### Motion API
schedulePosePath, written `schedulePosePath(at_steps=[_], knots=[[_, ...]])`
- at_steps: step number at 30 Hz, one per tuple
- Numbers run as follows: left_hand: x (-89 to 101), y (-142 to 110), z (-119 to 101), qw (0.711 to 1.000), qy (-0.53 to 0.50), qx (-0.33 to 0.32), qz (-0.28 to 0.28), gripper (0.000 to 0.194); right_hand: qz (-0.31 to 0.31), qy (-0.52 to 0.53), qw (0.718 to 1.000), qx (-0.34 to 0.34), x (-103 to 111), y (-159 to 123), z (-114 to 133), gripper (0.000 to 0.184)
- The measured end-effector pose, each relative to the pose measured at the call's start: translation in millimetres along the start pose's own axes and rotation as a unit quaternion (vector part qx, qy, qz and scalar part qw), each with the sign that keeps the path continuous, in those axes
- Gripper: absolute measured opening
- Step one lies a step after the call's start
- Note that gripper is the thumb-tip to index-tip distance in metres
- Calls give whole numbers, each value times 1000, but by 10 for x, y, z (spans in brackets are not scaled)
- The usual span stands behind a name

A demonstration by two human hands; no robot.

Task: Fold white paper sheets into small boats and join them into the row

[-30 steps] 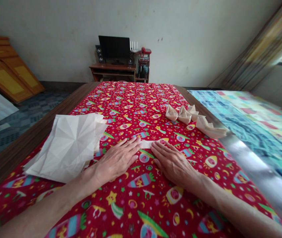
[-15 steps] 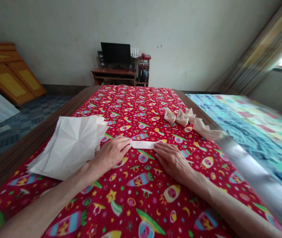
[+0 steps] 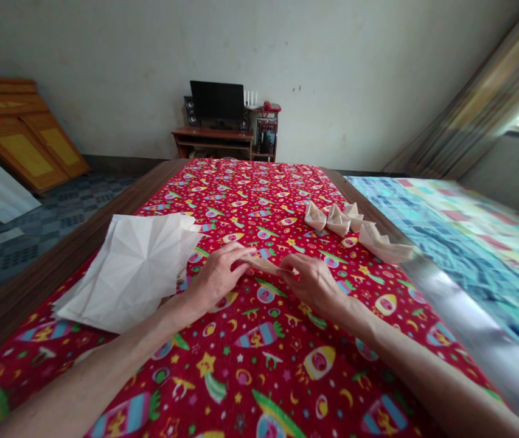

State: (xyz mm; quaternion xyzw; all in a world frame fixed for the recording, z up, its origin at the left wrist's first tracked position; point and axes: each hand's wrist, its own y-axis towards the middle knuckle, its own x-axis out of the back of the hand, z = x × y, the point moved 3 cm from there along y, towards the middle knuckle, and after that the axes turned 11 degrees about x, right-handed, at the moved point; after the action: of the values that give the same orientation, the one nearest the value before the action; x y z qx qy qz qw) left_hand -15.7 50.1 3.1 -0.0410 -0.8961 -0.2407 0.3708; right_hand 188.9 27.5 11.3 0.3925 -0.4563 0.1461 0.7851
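A narrow folded strip of white paper [image 3: 263,264] stretches between my two hands above the red patterned cloth [image 3: 259,365]. My left hand [image 3: 222,267] pinches its left end between thumb and fingers. At the other end, my right hand [image 3: 311,280] has its fingers closed on the strip. The strip is tilted, and its ends are hidden by my fingers. Beside my left forearm lies a stack of creased white paper sheets [image 3: 134,261]. Several folded paper boats [image 3: 339,220] stand beyond my right hand, near the table's right side.
A bed with a blue checked cover [image 3: 460,243] adjoins the table's right edge. Against the far wall stands a small desk [image 3: 213,135] with a monitor [image 3: 218,100]. A wooden cabinet [image 3: 22,134] is at the far left.
Both hands have gone from lying flat with fingertips on the strip's ends to pinching it. The strip has turned and tilted, now looking thinner. The view has shifted slightly.
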Motion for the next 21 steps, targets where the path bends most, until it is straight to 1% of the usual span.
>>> schedulePosePath(at_steps=[2,3,4,6,7,9,10,12,14,16,18,21], knots=[[29,8,52,997,-36,57,-31,38,-13,8,1000,6,2,28,26,9],[30,2,79,993,-67,94,-37,46,-20,6,1000,8,-4,33,40,9],[20,-10,98,985,-104,133,-30,53,-24,2,1000,9,-16,35,56,8],[-21,-50,86,965,-171,200,14,59,-26,-19,999,12,-50,29,93,8],[-45,-74,51,955,-190,223,50,58,-26,-37,999,15,-70,24,116,9],[-73,-112,-49,942,-199,251,102,49,-26,-77,996,27,-109,15,174,13],[-80,-123,-101,940,-191,256,120,45,-26,-94,995,39,-127,11,209,15],[-80,-124,-175,945,-165,253,123,35,-24,-115,991,66,-154,4,284,17],[-84,-110,-193,955,-133,241,107,26,-18,-118,989,83,-164,-2,348,17],[-95,-101,-166,963,-101,236,87,21,-3,-94,992,84,-155,-4,392,14],[-104,-104,-143,967,-75,232,72,18,9,-50,997,53,-123,-2,406,17],[-92,-125,-185,975,-50,208,58,14,-4,8,999,-31,-52,5,388,24]])
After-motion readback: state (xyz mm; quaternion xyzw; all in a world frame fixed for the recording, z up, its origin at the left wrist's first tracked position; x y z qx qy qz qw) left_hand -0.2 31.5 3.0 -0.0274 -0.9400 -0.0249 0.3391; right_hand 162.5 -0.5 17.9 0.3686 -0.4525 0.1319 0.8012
